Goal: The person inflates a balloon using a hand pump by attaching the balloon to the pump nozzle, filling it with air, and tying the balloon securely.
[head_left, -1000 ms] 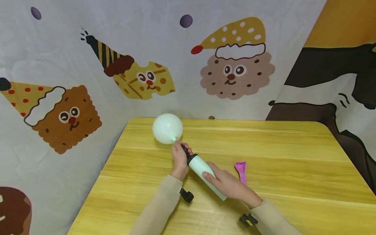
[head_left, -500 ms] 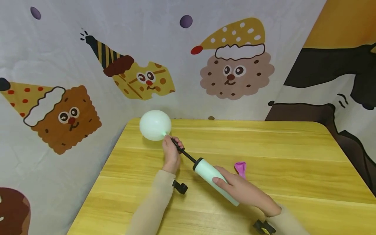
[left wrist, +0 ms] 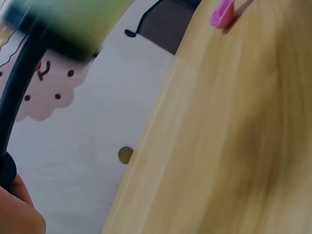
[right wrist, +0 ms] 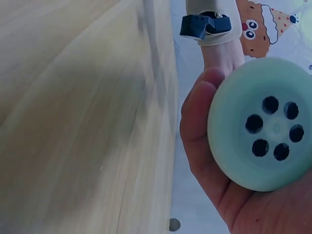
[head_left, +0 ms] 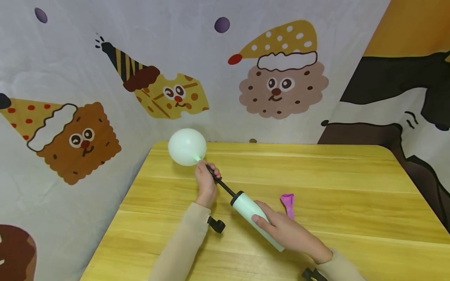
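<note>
A pale green balloon (head_left: pixel 187 146), blown round, sits on the nozzle end of a mint-green balloon pump (head_left: pixel 258 220). My left hand (head_left: pixel 206 181) grips the black front part of the pump right at the balloon's neck. Between the hands, the pump's black rod (head_left: pixel 226 188) is drawn out of the barrel. My right hand (head_left: pixel 286 230) wraps round the barrel, thumb on top. In the right wrist view the barrel's round end cap (right wrist: pixel 277 127) with several holes faces the camera, fingers curled around its side. The pump is held above the table, tilted.
A flat pink balloon (head_left: pixel 288 203) lies on the wooden table (head_left: pixel 351 187), just beyond my right hand. A cloth backdrop (head_left: pixel 225 117) with cartoon prints stands behind the table's far edge. Black wrist cameras (head_left: pixel 216 224) are strapped to the sleeves.
The hands have moved apart: left hand and balloon went left and slightly away, right hand with the barrel went right and nearer. The pump's rod has come out. Little moved in the last half second.
</note>
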Demonstrator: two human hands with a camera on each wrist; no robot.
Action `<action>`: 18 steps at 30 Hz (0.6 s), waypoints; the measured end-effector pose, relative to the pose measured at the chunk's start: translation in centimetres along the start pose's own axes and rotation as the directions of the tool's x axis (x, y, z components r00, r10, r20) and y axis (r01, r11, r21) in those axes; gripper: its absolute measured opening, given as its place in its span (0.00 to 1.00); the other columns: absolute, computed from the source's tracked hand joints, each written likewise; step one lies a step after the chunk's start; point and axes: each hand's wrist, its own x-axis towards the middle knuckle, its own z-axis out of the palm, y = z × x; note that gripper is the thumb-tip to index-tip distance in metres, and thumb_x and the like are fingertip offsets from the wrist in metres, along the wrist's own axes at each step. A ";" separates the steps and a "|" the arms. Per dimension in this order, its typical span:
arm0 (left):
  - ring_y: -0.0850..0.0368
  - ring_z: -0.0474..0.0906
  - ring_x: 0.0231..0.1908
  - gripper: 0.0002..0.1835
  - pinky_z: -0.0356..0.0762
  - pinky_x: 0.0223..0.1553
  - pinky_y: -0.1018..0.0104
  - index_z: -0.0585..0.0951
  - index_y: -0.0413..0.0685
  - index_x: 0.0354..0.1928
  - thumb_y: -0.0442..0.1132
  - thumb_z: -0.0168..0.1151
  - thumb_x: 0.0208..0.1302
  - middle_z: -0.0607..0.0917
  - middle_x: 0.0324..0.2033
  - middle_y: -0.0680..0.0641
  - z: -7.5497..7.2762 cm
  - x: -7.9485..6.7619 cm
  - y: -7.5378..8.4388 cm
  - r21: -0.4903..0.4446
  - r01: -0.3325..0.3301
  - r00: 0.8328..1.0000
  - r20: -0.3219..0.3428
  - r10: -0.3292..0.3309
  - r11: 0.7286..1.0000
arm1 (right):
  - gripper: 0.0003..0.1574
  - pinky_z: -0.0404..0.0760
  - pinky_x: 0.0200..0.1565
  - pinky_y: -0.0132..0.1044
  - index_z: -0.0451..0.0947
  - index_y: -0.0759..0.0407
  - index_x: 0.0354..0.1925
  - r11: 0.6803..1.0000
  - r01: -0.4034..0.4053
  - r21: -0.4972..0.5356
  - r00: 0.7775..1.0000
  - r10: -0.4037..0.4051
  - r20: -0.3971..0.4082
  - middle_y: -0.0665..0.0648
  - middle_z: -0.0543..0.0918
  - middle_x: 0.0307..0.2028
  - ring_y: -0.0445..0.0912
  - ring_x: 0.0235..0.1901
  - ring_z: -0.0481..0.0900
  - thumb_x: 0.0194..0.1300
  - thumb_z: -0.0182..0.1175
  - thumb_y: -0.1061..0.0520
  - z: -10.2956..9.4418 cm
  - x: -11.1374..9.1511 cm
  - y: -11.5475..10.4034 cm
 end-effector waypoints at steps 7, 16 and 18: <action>0.63 0.69 0.16 0.20 0.72 0.19 0.73 0.70 0.46 0.31 0.43 0.35 0.84 0.72 0.20 0.52 0.8 -1.3 -1.2 0.019 0.041 0.999 0.015 -0.042 0.999 | 0.36 0.82 0.31 0.39 0.59 0.54 0.78 1.000 -0.006 0.007 1.000 0.006 -0.025 0.60 0.84 0.45 0.41 0.30 0.81 0.83 0.47 0.39 0.4 1.9 -0.3; 0.62 0.70 0.17 0.22 0.73 0.21 0.72 0.71 0.48 0.30 0.44 0.34 0.85 0.73 0.19 0.52 1.2 -2.5 -2.2 0.046 0.069 0.997 0.043 -0.071 0.997 | 0.36 0.82 0.30 0.42 0.57 0.55 0.79 0.999 -0.016 0.038 1.000 0.017 -0.010 0.61 0.84 0.45 0.43 0.30 0.80 0.83 0.46 0.39 0.5 3.4 -0.3; 0.62 0.70 0.17 0.22 0.73 0.21 0.72 0.71 0.47 0.29 0.45 0.35 0.85 0.73 0.19 0.52 1.2 -2.4 -2.3 0.042 0.066 0.997 0.036 -0.068 0.997 | 0.36 0.82 0.31 0.42 0.57 0.54 0.79 0.999 -0.018 0.040 1.000 0.018 -0.009 0.62 0.84 0.46 0.44 0.30 0.80 0.83 0.46 0.39 0.5 3.5 -0.3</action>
